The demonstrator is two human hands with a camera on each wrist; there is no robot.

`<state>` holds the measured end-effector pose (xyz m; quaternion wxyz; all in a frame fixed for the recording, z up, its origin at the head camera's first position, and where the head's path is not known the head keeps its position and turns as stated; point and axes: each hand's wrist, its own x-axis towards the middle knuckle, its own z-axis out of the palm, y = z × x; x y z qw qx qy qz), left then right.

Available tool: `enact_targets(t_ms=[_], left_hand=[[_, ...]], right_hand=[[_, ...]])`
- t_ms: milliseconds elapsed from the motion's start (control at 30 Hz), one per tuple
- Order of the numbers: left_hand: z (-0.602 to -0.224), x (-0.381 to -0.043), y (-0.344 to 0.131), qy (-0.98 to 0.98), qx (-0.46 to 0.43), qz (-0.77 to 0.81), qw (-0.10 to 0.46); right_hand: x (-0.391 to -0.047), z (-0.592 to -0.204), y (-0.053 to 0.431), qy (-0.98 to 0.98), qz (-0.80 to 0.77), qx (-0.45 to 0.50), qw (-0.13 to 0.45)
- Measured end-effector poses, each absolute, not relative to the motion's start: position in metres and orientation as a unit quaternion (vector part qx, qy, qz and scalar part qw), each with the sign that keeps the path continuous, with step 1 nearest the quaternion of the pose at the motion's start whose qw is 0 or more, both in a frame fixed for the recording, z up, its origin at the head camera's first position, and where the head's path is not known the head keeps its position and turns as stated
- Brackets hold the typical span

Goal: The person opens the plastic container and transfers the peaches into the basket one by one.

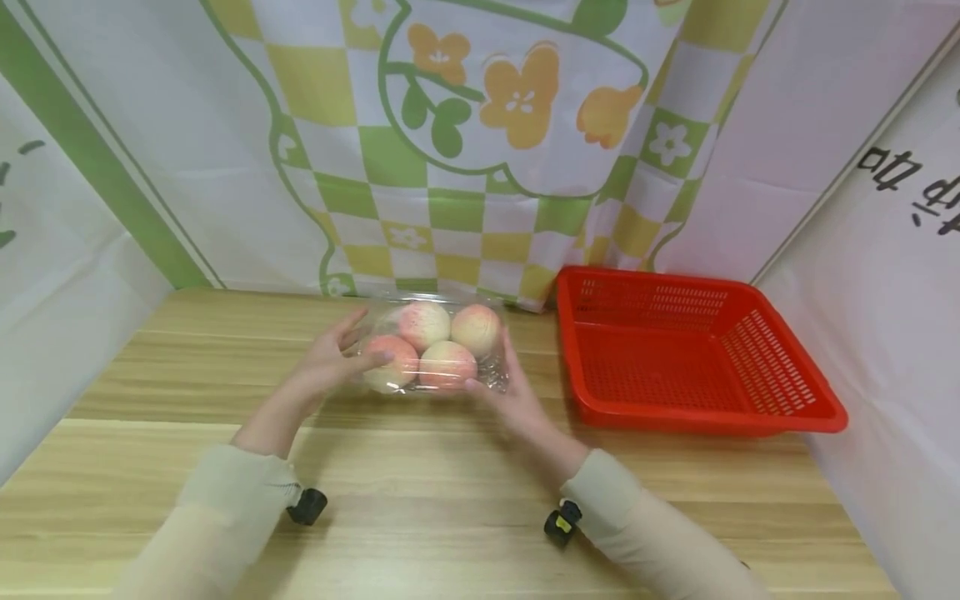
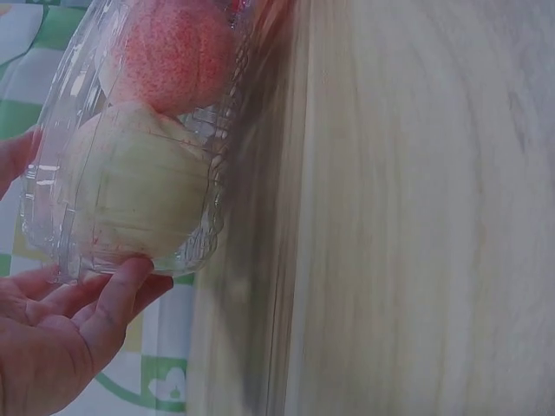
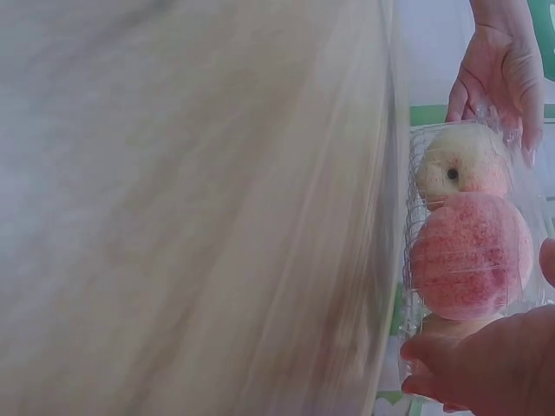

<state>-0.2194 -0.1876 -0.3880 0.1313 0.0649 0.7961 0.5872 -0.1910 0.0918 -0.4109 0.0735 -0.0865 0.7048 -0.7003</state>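
Plastic box (image 1: 491, 371), one (four peaches (image 1: 447, 365)), in fingers (image 2: 117, 299)

Got a red plastic basket (image 1: 697, 418) over on the right, all perforated sides and meshy bottom, back left corner just beside a patterned curtain (image 1: 457, 212). Loving the green, yellow and white checks on that, with big orange flowers up top (plus little white ones down in the squares). Also seeing a light wood tabletop (image 1: 420, 517) with streaky grain, white walls (image 1: 885, 283) either side, a green stripe (image 1: 97, 171) slanting down the left, and black lettering (image 1: 892, 171) on the right.
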Motion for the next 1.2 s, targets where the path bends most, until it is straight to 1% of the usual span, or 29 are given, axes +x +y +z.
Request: enact_targets(t_ms=[500, 1100, 1200], left_hand=[[-0.399, -0.217, -0.16, 0.787, 0.05, 0.597, 0.146], [-0.402, -0.217, -0.149, 0.805, 0.067, 0.573, 0.14], [-0.402, -0.216, -0.149, 0.81, 0.072, 0.565, 0.139]], right_hand=[[-0.186, -0.422, 0.116, 0.727, -0.68, -0.072, 0.069], [-0.183, -0.428, 0.131, 0.751, -0.654, -0.057, 0.074], [-0.184, -0.426, 0.132, 0.762, -0.641, -0.061, 0.066]])
